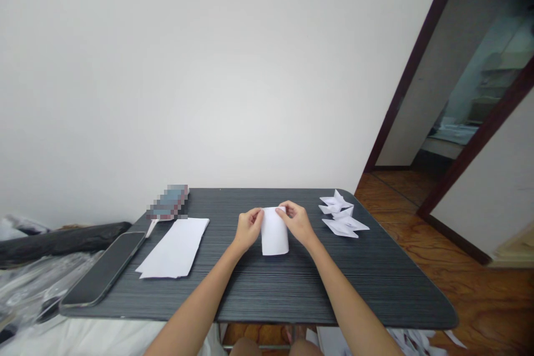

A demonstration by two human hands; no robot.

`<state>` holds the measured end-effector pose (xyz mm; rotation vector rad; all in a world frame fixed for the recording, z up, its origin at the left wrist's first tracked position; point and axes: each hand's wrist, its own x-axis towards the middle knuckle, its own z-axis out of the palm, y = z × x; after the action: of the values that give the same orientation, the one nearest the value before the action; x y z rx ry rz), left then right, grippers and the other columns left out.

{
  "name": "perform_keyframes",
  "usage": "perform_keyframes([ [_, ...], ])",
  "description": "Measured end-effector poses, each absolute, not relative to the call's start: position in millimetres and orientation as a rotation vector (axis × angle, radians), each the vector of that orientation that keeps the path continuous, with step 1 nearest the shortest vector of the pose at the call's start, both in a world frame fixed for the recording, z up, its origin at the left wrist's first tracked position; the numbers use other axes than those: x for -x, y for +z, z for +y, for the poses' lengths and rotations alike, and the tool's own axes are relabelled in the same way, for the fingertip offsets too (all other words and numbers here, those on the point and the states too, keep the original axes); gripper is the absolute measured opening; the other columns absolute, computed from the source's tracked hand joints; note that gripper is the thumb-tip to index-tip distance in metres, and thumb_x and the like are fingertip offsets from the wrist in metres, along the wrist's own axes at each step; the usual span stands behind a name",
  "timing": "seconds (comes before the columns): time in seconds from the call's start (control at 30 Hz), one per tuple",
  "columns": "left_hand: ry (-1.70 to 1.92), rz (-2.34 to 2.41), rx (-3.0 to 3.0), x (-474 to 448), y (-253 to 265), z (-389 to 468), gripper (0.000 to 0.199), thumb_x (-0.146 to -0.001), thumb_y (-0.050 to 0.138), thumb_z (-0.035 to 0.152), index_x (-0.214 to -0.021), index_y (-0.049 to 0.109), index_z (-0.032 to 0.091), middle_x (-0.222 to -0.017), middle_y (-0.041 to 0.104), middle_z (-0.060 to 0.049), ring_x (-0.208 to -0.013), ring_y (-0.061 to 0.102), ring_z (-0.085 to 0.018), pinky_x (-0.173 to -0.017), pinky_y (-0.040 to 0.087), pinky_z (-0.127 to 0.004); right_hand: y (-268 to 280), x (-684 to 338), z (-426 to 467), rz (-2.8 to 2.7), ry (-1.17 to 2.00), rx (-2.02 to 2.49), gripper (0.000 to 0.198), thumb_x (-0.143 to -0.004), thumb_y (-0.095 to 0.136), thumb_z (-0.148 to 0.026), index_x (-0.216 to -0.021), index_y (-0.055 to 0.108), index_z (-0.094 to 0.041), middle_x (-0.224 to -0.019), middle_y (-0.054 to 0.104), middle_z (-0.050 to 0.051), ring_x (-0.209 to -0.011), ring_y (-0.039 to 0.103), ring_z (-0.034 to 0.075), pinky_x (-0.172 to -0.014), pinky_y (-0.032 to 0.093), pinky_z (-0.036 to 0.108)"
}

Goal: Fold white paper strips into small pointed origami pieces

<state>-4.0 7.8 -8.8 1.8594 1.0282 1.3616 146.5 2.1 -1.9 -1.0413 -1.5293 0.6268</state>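
Note:
A small white sheet of paper (275, 233) is held up over the middle of the dark table, its lower part curving toward me. My left hand (249, 227) pinches its upper left corner between thumb and fingers. At the upper right corner, my right hand (296, 219) grips the same sheet in a pinch. Whether the sheet's lower edge touches the table I cannot tell. Off to the left lies a stack of white paper sheets (175, 250). On the right sit several folded white paper shapes (342, 223) with pointed ends.
The dark table (267, 300) stands against a white wall. A phone (106, 268) rests at its left edge, and a blurred-out device (169, 203) with a white cable is behind it. Plastic-wrapped items (29, 283) lie left of the table. Paper strips (417, 342) are below, right.

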Motion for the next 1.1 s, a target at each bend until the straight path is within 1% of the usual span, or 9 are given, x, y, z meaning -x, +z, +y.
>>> perform_keyframes([
  [0.13, 1.361, 1.044, -1.885, 7, -9, 10, 0.028, -0.076, 0.041, 0.031, -0.072, 0.059, 0.010, -0.057, 0.053, -0.001, -0.050, 0.043, -0.008, -0.044, 0.031, -0.017, -4, -152, 7, -1.474, 0.815, 1.003, 0.018, -0.066, 0.055, -0.034, -0.067, 0.052, -0.015, -0.062, 0.055, 0.001, -0.059, 0.052, 0.013, -0.053, 0.041, 0.023],
  [0.3, 1.354, 1.045, -1.912, 8, -8, 9, 0.028, -0.075, 0.041, 0.032, -0.073, 0.060, 0.011, -0.058, 0.055, -0.001, -0.050, 0.046, -0.009, -0.045, 0.033, -0.018, -2, -156, 3, -1.514, 0.772, 1.016, 0.020, -0.065, 0.056, -0.035, -0.062, 0.051, -0.016, -0.059, 0.053, 0.000, -0.056, 0.050, 0.011, -0.053, 0.039, 0.022],
  [0.4, 1.357, 1.051, -1.922, 8, -8, 8, 0.029, -0.076, 0.040, 0.032, -0.073, 0.060, 0.011, -0.057, 0.055, -0.001, -0.048, 0.045, -0.009, -0.044, 0.032, -0.018, -2, -156, 2, -1.474, 0.848, 1.002, 0.021, -0.064, 0.056, -0.036, -0.074, 0.053, -0.017, -0.057, 0.054, -0.002, -0.054, 0.050, 0.011, -0.052, 0.039, 0.022],
  [0.47, 1.388, 1.066, -1.913, 8, -8, 9, 0.029, -0.075, 0.041, 0.032, -0.073, 0.060, 0.011, -0.058, 0.055, -0.001, -0.048, 0.045, -0.008, -0.044, 0.032, -0.018, -3, -154, 3, -1.405, 0.965, 0.991, 0.031, -0.063, 0.058, -0.036, -0.086, 0.053, -0.018, -0.057, 0.055, -0.002, -0.053, 0.051, 0.011, -0.052, 0.039, 0.022],
  [0.5, 1.402, 1.069, -1.906, 8, -9, 9, 0.029, -0.075, 0.041, 0.032, -0.073, 0.060, 0.011, -0.058, 0.055, -0.001, -0.049, 0.045, -0.009, -0.044, 0.032, -0.018, -3, -153, 4, -1.369, 1.023, 0.992, 0.034, -0.062, 0.059, -0.037, -0.088, 0.053, -0.017, -0.057, 0.057, -0.002, -0.053, 0.051, 0.011, -0.052, 0.040, 0.023],
  [0.67, 1.417, 1.066, -1.899, 9, -8, 10, 0.027, -0.075, 0.042, 0.031, -0.074, 0.060, 0.011, -0.058, 0.055, -0.002, -0.049, 0.045, -0.009, -0.044, 0.033, -0.018, -9, -153, 8, -1.252, 1.109, 1.004, 0.029, -0.057, 0.062, -0.040, -0.062, 0.059, -0.012, -0.058, 0.059, 0.003, -0.054, 0.051, 0.012, -0.054, 0.039, 0.024],
  [0.8, 1.412, 1.055, -1.894, 8, -8, 9, 0.027, -0.074, 0.043, 0.031, -0.073, 0.061, 0.011, -0.057, 0.055, -0.001, -0.049, 0.044, -0.009, -0.044, 0.032, -0.017, -12, -156, 10, -1.218, 1.106, 0.997, 0.027, -0.056, 0.063, -0.039, -0.061, 0.062, -0.012, -0.057, 0.059, 0.001, -0.053, 0.049, 0.011, -0.054, 0.037, 0.024],
  [0.97, 1.427, 1.067, -1.867, 10, -10, 11, 0.028, -0.074, 0.043, 0.032, -0.074, 0.061, 0.011, -0.057, 0.055, -0.001, -0.049, 0.045, -0.009, -0.044, 0.032, -0.018, -10, -155, 7, -1.235, 1.178, 0.994, 0.031, -0.059, 0.061, -0.041, -0.068, 0.064, -0.012, -0.060, 0.061, 0.002, -0.054, 0.050, 0.011, -0.054, 0.037, 0.024],
  [1.1, 1.448, 1.087, -1.826, 13, -10, 15, 0.027, -0.074, 0.043, 0.032, -0.072, 0.060, 0.011, -0.059, 0.055, -0.002, -0.052, 0.046, -0.009, -0.046, 0.033, -0.018, -8, -153, 4, -1.347, 1.190, 1.046, 0.028, -0.058, 0.062, -0.039, -0.057, 0.062, -0.011, -0.049, 0.057, 0.000, -0.046, 0.046, 0.009, -0.050, 0.036, 0.023],
])
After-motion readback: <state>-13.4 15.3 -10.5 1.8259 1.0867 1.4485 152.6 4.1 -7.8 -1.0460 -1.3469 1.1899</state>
